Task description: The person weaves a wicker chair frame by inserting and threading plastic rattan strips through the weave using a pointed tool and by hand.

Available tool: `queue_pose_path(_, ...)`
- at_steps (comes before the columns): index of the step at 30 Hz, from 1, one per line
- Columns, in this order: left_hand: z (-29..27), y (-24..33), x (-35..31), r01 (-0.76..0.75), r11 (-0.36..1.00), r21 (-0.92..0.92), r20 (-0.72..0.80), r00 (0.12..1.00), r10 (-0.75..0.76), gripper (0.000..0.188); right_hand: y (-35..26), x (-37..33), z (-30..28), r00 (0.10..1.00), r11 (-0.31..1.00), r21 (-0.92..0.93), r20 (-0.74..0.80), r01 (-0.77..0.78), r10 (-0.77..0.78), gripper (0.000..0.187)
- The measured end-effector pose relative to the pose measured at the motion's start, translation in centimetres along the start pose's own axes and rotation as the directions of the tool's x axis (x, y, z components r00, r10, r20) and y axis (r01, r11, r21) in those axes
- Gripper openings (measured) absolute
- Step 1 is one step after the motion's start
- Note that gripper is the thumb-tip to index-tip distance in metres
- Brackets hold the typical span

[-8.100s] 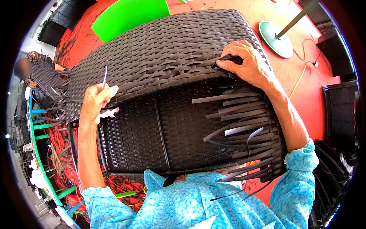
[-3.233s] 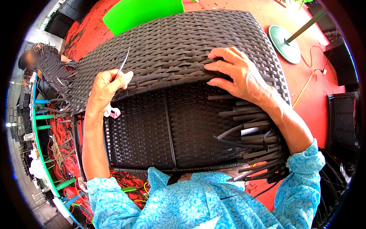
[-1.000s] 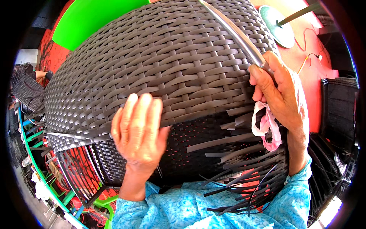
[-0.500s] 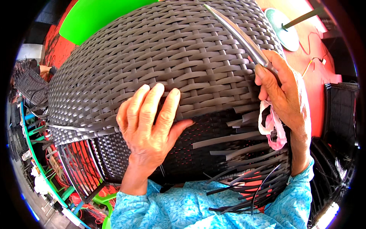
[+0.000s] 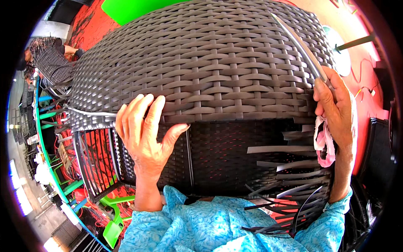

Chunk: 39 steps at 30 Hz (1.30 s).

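Your blue patterned sleeves (image 5: 201, 227) frame the bottom of the view as you lean over a large dark woven wicker furniture piece (image 5: 201, 63). Nearest you, at its lower right, loose strand ends (image 5: 289, 168) stick out unwoven, so that corner looks unfinished. Your left hand (image 5: 145, 134) lies flat and open on the front edge of the weave, fingers spread over the rim, holding nothing. Your right hand (image 5: 336, 109) is closed in a firm grip on the handle of a long curved metal tool (image 5: 300, 42), with a pink and white rag (image 5: 324, 143) hanging beneath the palm; the blade lies across the top right of the weave. Beyond, the curved top appears fully woven and tight. Farther off, a green panel (image 5: 138, 6) lies on the red floor (image 5: 365, 59), and another person (image 5: 52, 54) works at far left
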<state>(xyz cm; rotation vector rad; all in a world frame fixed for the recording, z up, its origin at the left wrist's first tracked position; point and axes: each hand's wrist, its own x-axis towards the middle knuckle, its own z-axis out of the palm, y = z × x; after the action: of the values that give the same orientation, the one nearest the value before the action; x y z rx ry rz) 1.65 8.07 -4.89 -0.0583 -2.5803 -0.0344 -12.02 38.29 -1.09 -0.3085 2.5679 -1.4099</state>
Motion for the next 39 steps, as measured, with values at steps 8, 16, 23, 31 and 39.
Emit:
queue_pose_path(8,-2.8,-0.4,3.2,-0.009,0.981,-0.193,0.113,0.993,0.031,0.029,-0.1,0.3,0.3,1.000,1.000,0.011,-0.017,0.023,-0.023,0.028)
queue_pose_path(16,-1.5,-0.3,4.9,-0.084,0.880,-0.468,0.214,0.955,0.205,0.030,0.5,0.4,0.5,0.999,0.998,0.061,-0.016,0.032,-0.031,0.027)
queue_pose_path(23,-0.8,-0.3,5.3,-0.108,0.860,-0.499,0.246,0.934,0.260,0.032,0.5,0.4,0.5,1.000,0.997,0.075,-0.025,0.016,-0.014,0.028)
queue_pose_path(31,-1.9,-2.1,5.0,0.024,0.826,-0.563,0.318,0.929,0.190,0.038,0.6,0.7,0.6,0.998,0.996,0.071,-0.020,0.061,-0.059,0.030)
queue_pose_path(39,-7.0,-3.1,0.3,-0.087,0.958,-0.273,0.224,0.963,0.151,0.027,0.8,0.6,0.6,0.997,0.984,0.167,-0.068,0.058,-0.047,0.029)
